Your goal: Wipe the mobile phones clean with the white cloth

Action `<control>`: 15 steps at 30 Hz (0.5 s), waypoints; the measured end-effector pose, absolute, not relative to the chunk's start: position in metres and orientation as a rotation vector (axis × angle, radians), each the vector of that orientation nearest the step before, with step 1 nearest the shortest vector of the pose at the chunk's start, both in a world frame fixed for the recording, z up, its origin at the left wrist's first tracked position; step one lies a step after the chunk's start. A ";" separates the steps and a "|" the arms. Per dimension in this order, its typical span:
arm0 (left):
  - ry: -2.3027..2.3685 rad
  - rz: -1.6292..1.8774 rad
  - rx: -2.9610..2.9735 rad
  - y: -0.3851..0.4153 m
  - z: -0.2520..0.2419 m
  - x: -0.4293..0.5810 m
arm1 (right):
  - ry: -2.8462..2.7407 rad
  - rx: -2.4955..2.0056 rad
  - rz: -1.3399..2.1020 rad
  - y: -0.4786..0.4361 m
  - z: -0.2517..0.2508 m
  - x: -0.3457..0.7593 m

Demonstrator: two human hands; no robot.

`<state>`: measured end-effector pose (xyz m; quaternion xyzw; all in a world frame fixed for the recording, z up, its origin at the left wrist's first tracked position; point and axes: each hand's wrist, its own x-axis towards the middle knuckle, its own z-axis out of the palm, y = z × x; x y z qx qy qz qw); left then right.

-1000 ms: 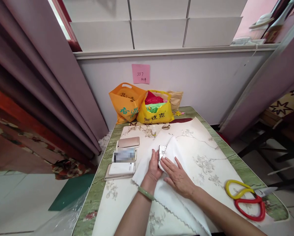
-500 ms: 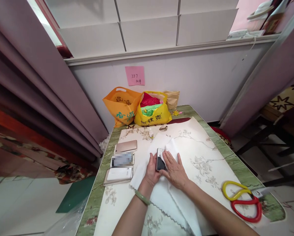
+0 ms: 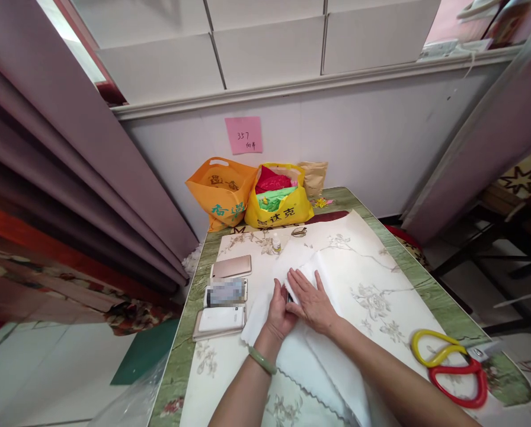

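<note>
A small dark phone [image 3: 289, 296] lies in my left hand [image 3: 281, 313], almost wholly hidden by cloth and fingers. My left fingers curl under and around it. My right hand [image 3: 312, 302] presses a fold of the white cloth [image 3: 332, 279] down over the phone, its fingers extended and its thumb bent in along the lower edge. The rest of the cloth, with a zigzag edge, spreads beneath both hands and toward me. To the left lie a rose-gold phone [image 3: 232, 267], a phone with a blurred screen [image 3: 226, 292] and a white phone [image 3: 222, 319] on top of another device.
Large scissors with yellow and red handles [image 3: 456, 367] rest at the table's right side. Beyond my hands are a small bottle [image 3: 277, 243] and glasses [image 3: 299, 232]. An orange bag [image 3: 221, 190], a filled yellow bag [image 3: 278, 216] and a brown pouch [image 3: 314, 178] stand against the wall.
The cloth under my right hand has moved left and now covers the phone's keys and screen, which showed before. The whole view has shifted slightly.
</note>
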<state>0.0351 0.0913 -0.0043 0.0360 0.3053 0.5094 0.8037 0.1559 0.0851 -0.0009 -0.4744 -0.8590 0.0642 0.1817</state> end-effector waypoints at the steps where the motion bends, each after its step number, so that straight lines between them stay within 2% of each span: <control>1: 0.653 1.088 0.085 0.092 -0.004 0.035 | -2.402 -1.379 0.198 0.086 -0.002 0.156; 5: 0.645 1.081 0.097 0.093 -0.006 0.035 | -2.340 -1.408 0.272 0.082 -0.007 0.165; 11: 0.561 1.113 0.067 0.096 -0.007 0.036 | -2.030 -1.369 0.208 0.084 -0.003 0.186; 15: 0.572 1.107 0.062 0.096 -0.007 0.036 | -1.972 -1.322 0.358 0.085 0.002 0.182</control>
